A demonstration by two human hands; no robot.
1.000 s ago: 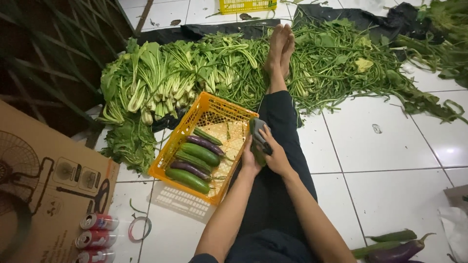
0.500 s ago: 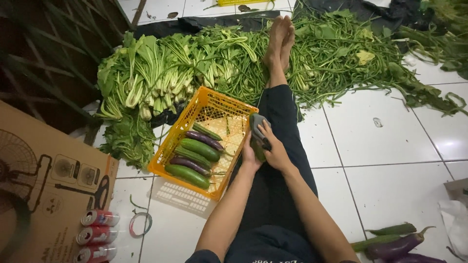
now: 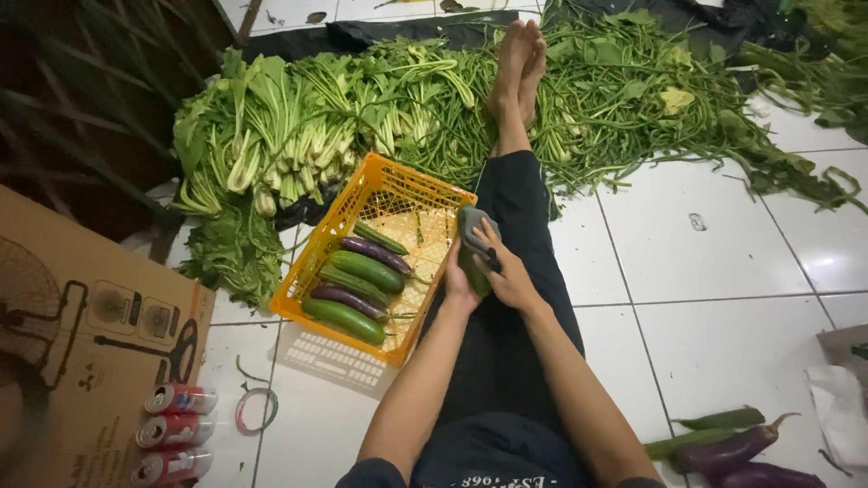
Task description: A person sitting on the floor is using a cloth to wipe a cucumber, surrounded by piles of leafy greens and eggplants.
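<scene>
One head-worn camera looks steeply down, close over the lap.

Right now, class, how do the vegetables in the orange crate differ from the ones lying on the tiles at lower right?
The crate vegetables sit packed side by side inside the orange crate, mostly green; the loose vegetables lie bare on the white tiles, fewer, partly cut off by the frame. Both groups mix long green and purple ones.

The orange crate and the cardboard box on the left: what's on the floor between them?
In the head view, mostly bare white tile separates the orange crate from the cardboard box, with leafy greens spilling in at the far end.
</scene>
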